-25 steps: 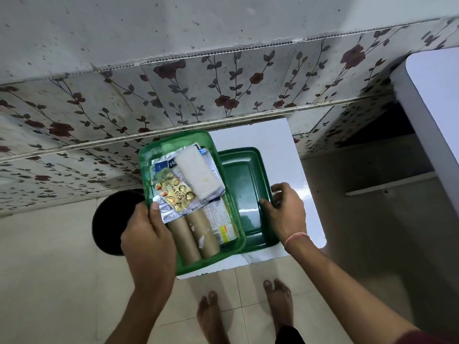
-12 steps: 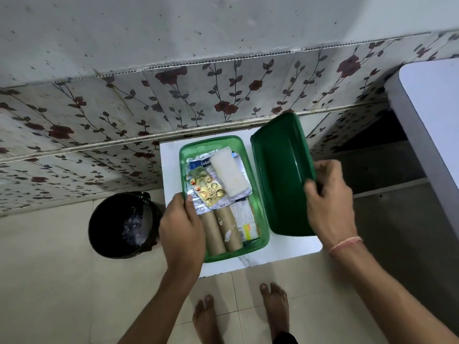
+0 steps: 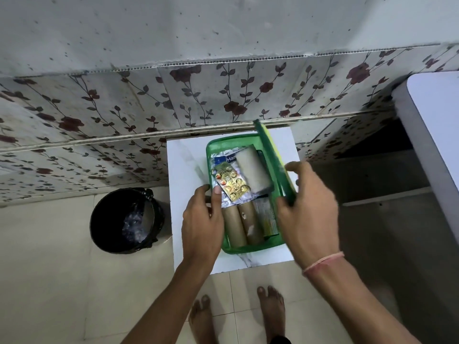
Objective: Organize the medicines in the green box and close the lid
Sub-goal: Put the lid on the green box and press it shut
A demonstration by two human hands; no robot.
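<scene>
**Lid on edge over box**

Box [image 3: 248, 249] sits on table [image 3: 183, 170], medicines [image 3: 232, 181] inside. Left hand [image 3: 202, 224] grips box wall at 9 o'clock. Right hand [image 3: 306, 214] pinches lid [image 3: 272, 160], tilted on edge at 3 o'clock.

**Layout of box, lid and surroundings**

The box [image 3: 218, 147] sits on the small table [image 3: 183, 170], toward its right half, near the wall [image 3: 149, 105] behind. Inside the box, the blister packs [image 3: 231, 182] and a wrapped roll [image 3: 252, 171] lie at the rear; two cardboard tubes [image 3: 242, 223] lie side by side at the front, with a carton [image 3: 267, 214] to their right. The lid [image 3: 273, 160] stands on edge over the box's right rim. The left hand [image 3: 202, 224] rests on the box's left rim; the right hand [image 3: 308, 212] is on the lid. The bin [image 3: 124, 219] stands on the floor left of the table. A second table [image 3: 432, 135] lies far right.
</scene>
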